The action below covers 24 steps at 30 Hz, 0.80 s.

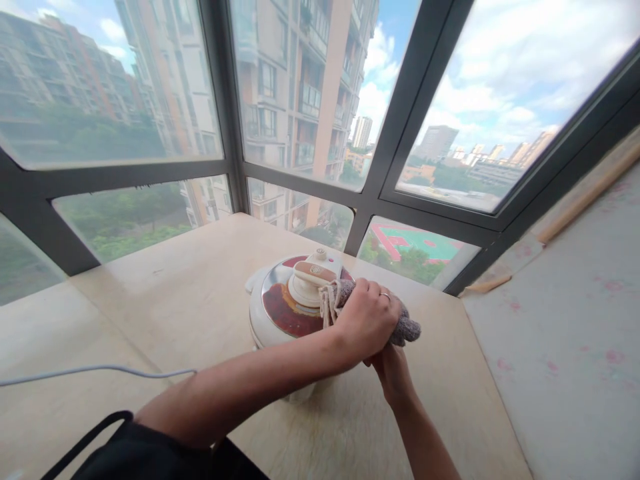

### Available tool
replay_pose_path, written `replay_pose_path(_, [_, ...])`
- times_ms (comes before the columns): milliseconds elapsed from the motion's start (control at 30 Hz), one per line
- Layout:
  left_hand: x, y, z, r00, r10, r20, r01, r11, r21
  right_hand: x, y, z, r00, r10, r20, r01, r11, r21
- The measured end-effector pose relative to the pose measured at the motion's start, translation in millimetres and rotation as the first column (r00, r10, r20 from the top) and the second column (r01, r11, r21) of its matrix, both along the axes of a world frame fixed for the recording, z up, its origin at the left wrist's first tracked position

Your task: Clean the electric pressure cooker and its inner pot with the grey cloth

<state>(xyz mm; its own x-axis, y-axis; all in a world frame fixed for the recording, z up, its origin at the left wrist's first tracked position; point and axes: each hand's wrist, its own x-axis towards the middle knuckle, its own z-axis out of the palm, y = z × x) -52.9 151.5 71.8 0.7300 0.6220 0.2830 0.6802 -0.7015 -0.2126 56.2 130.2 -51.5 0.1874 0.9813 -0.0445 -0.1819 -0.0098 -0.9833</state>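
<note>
An electric pressure cooker with a white body and a patterned red-brown lid stands on the pale surface. Its lid handle is on top, with a round valve behind it. My left hand, a ring on one finger, reaches across the cooker's front and is closed round a grey cloth at the lid's right side. White strands hang from the cloth's left end against the lid. Just below, my right hand is close to the cooker's right side; its fingers are mostly hidden behind my left hand.
The pale stone-like sill extends round the cooker. A grey cable lies on it at the left. Dark-framed windows meet in a corner behind. A wall with flowered paper, peeling near the frame, bounds the right side.
</note>
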Motion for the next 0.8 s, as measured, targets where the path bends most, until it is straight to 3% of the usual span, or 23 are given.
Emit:
replay_pose_path(100, [18,36,6.7,0.998,0.046,-0.044,-0.048,0.997,-0.061,-1,-7,-0.2,0.996,0.023,-0.088,-0.025,0.999,-0.025])
replay_pose_path(200, [31,72,13.8,0.978,0.17,-0.125,-0.187,0.972,-0.142,-3,-7,0.3,0.993,0.016,-0.113,-0.02,0.999,-0.038])
replay_pose_path(333, [25,119,26.2,0.931,0.305,-0.2,-0.341,0.923,-0.179,-3,-3,-1.4,0.997,0.011,-0.072,-0.013,1.0,-0.021])
replay_pose_path(467, [-10,153,46.6,0.917,0.335,-0.216,-0.388,0.874,-0.294,-3,0,-6.2,1.0,-0.001,-0.021,0.001,1.0,0.006])
replay_pose_path(600, [-55,165,62.5,0.941,0.308,-0.14,-0.338,0.857,-0.388,-4,1,-9.7,1.0,-0.019,0.023,0.018,0.999,0.029])
replay_pose_path(700, [-93,163,60.3,0.917,0.387,-0.098,-0.391,0.819,-0.421,-3,1,-10.8,0.999,-0.015,0.044,0.014,0.999,0.034])
replay_pose_path(800, [-136,149,45.2,0.841,0.537,-0.071,-0.508,0.735,-0.449,-2,1,-12.7,0.997,-0.009,0.072,0.006,0.999,0.04])
